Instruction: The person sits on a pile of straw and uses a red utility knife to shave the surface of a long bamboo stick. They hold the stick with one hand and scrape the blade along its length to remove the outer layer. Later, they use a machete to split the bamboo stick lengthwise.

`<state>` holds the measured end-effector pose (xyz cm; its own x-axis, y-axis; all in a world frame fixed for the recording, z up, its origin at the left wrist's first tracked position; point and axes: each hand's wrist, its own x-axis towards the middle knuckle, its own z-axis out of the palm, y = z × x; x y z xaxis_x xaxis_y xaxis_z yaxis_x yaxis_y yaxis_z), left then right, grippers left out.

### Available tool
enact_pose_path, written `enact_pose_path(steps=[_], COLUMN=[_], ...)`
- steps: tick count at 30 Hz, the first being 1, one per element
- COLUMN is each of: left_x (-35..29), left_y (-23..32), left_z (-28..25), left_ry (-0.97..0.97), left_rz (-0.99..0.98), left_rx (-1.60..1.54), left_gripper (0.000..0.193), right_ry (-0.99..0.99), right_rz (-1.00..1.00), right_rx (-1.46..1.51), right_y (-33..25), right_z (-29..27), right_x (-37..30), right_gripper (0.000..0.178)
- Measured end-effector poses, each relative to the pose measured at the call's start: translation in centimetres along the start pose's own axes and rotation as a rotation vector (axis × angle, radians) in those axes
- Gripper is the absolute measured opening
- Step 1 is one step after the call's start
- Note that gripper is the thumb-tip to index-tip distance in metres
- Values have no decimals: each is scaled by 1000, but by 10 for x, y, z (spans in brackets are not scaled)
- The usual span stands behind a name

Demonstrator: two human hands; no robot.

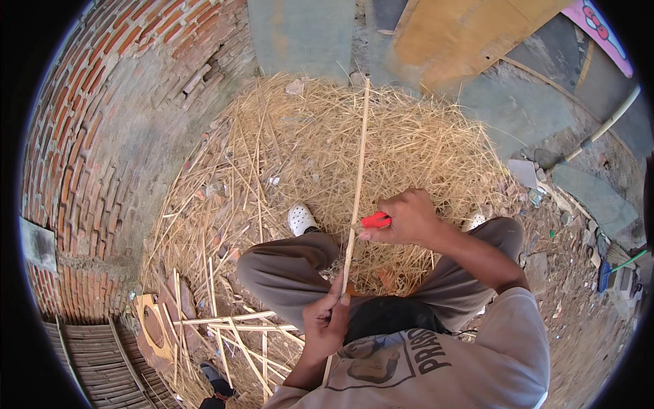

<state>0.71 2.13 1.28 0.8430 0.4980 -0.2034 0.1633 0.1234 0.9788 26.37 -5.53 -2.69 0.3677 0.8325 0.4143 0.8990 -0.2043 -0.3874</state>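
Observation:
A long, thin bamboo strip (361,157) runs from the far side of the shavings back towards my body. Near my lap, my left hand (327,322) is closed round its lower part, and the end passes down beside my shirt. My right hand (407,217) grips a red-handled knife (376,219) against the strip's right side, about midway along it. The blade is too small to make out. My legs are bent to either side of the strip, with a white clog (301,219) on my left foot.
A broad heap of pale shavings (422,143) covers the ground ahead. Several loose bamboo strips (235,327) lie crossed at my left, near a wooden piece with a round hole (155,326). A brick wall (88,143) rises on the left; boards (470,41) and a pale pipe (606,126) are at far right.

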Motion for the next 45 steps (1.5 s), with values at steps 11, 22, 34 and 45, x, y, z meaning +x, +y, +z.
enact_pose_path(steps=[11,22,34,45], left_x=[0,-3,-26,-48], left_y=[-2,-3,-10,1], left_z=[7,6,6,1], left_ry=[13,-21,-96,-194], left_rz=[8,45,-18,-11], left_rx=[80,132,104,225], left_gripper=[42,45,42,41], right_ry=[97,128,113,91], right_rz=[-28,-49,267,528], right_rx=[-23,-77,-161,-235], right_y=[23,30,74,112], right_z=[-9,-15,-20,-37], right_x=[8,14,24,37], right_gripper=[70,69,73,78])
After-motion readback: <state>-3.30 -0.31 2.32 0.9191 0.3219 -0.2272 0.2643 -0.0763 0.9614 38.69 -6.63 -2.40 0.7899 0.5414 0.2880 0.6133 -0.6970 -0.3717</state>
